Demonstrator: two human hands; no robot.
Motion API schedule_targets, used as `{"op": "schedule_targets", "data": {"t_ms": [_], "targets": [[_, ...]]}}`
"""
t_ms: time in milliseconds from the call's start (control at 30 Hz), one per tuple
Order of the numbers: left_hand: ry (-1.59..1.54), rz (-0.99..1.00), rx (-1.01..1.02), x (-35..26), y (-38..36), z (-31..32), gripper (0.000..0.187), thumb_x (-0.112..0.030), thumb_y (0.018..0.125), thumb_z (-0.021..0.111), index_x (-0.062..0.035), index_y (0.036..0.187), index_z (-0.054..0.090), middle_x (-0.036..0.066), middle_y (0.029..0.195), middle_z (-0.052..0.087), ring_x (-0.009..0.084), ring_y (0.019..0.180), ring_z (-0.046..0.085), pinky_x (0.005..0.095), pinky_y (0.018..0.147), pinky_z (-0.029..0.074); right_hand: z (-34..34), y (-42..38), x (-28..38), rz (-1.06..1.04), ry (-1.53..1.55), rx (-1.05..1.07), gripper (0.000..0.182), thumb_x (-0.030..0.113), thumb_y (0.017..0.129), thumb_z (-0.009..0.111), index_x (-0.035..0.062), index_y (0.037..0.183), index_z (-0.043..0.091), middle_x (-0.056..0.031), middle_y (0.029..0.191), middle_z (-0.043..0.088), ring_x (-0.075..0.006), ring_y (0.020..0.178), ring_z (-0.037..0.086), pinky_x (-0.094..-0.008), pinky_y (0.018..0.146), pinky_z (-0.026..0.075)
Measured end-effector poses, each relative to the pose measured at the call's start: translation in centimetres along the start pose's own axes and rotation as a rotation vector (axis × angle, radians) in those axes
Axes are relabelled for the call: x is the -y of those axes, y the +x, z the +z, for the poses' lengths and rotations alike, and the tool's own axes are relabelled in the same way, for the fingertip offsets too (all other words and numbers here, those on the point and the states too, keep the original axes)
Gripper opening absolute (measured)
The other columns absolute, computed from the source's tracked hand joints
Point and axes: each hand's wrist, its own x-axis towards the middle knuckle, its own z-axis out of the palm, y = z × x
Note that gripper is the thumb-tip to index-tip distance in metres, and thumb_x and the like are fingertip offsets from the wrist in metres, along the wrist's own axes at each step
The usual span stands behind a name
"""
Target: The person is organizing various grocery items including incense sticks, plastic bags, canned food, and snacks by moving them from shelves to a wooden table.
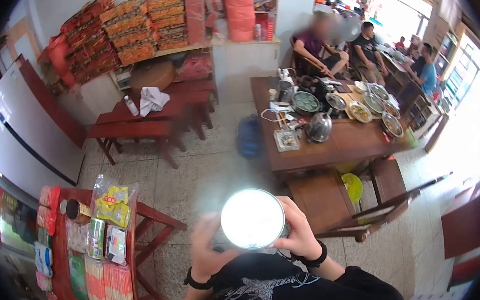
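Note:
A round object with a bright white, overexposed top and a thin dark rim (252, 218) is held in front of my black shirt, low in the middle of the head view. My right hand (299, 225) curves round its right side, thumb near the lower edge. On the left side is my left hand (207, 247), blurred, its fingers curved toward the rim; whether they touch it is unclear. Both wrists wear dark bands. What the round object contains cannot be made out through the glare.
A wooden table (331, 152) with dishes, pots and a kettle (319, 127) stands ahead right, chairs at its near side. People sit beyond it. A red rack (78, 194) with packets is at the left. Red benches (130, 130) and a blue container (248, 136) stand ahead.

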Motion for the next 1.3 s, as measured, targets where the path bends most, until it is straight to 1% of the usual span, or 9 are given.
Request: {"op": "schedule_targets", "data": {"t_ms": [400,467,533,667,867,933,1000,1067,1300], "targets": [[-0.071,-0.122,-0.125,9.8,8.7,-9.0,0.066,-0.019,0.06,0.083,-0.0013,0.118,0.056,0.014,0.109,0.06,0.0274,0.1,0.058,0.0352,0.084,0.044,7.1,16.2,-8.1,-0.065,0.07,0.098,0.079,0.039,0.062,0.08,-0.0007,0.124,0.051,-0.0174,0.117,0.053,-0.0312,0.108,0.05,-0.0395,0.094,0.038],[-0.062,-0.125,-0.138,10.3,10.6,-11.2,0.07,-0.017,0.059,0.084,-0.0007,0.12,0.053,0.014,0.112,0.059,0.0254,0.104,0.057,0.035,0.088,0.044,8.3,20.2,-8.1,-0.033,0.11,0.102,0.077,0.044,0.06,0.081,-0.0049,0.114,0.055,-0.0139,0.116,0.047,-0.0249,0.109,0.047,-0.0362,0.094,0.036],[-0.31,-0.165,-0.293,11.6,13.2,-12.8,0.074,-0.015,0.059,0.084,0.0002,0.122,0.049,0.014,0.115,0.057,0.0238,0.108,0.056,0.035,0.092,0.044,9.9,23.9,-8.4,-0.091,0.097,0.122,0.078,0.047,0.061,0.08,-0.0053,0.114,0.055,-0.0136,0.115,0.047,-0.0246,0.109,0.046,-0.0361,0.095,0.035],[-0.234,-0.204,-0.289,15.6,15.2,-17.1,0.074,-0.012,0.061,0.084,0.001,0.124,0.047,0.014,0.116,0.055,0.0242,0.111,0.054,0.0363,0.095,0.043,13.2,29.9,-9.6,-0.177,0.059,0.181,0.081,0.042,0.065,0.077,-0.0029,0.127,0.048,-0.0171,0.118,0.049,-0.0301,0.11,0.047,-0.04,0.094,0.037],[-0.006,-0.266,-0.577,18.2,15.7,-21.2,0.065,-0.015,0.064,0.08,0.0003,0.12,0.052,0.015,0.118,0.052,0.0278,0.114,0.05,0.0373,0.095,0.042,19.5,37.2,-11.9,-0.146,0.193,0.425,0.078,0.038,0.066,0.077,-0.0027,0.126,0.048,-0.0169,0.118,0.049,-0.0303,0.111,0.046,-0.0396,0.095,0.036],[0.091,-0.329,-0.647,18.9,15.6,-22.3,0.064,-0.016,0.064,0.08,-0.0001,0.12,0.052,0.015,0.119,0.052,0.0285,0.114,0.049,0.0374,0.094,0.042,22.1,39.7,-12.7,-0.091,0.276,0.472,0.075,0.048,0.066,0.076,-0.0046,0.114,0.055,-0.0154,0.115,0.049,-0.0267,0.109,0.046,-0.0368,0.095,0.035],[0.188,-0.384,-0.714,19.7,16.1,-23.4,0.063,-0.017,0.065,0.079,-0.0006,0.12,0.053,0.015,0.119,0.052,0.0291,0.114,0.049,0.0376,0.093,0.042,24.2,42.0,-13.9,-0.113,0.302,0.575,0.076,0.048,0.066,0.076,-0.0054,0.115,0.054,-0.0148,0.116,0.048,-0.0262,0.11,0.046,-0.0359,0.094,0.035],[0.218,-0.413,-0.767,20.6,17.1,-24.6,0.067,-0.019,0.064,0.08,-0.0008,0.122,0.053,0.015,0.119,0.052,0.0297,0.111,0.051,0.0378,0.09,0.043,26.0,44.4,-15.2,-0.1,0.413,0.634,0.072,0.036,0.067,0.078,-0.0032,0.121,0.051,-0.0159,0.116,0.051,-0.0301,0.111,0.046,-0.0394,0.095,0.035],[0.344,-0.414,-0.917,26.5,24.9,-28.1,0.075,-0.021,0.063,0.081,-0.0009,0.127,0.049,0.015,0.115,0.053,0.0284,0.107,0.054,0.037,0.091,0.043,30.0,57.1,-19.0,-0.245,0.441,0.783,0.073,0.038,0.065,0.078,-0.0046,0.118,0.052,-0.0157,0.116,0.051,-0.0295,0.109,0.047,-0.0389,0.095,0.036]]}}
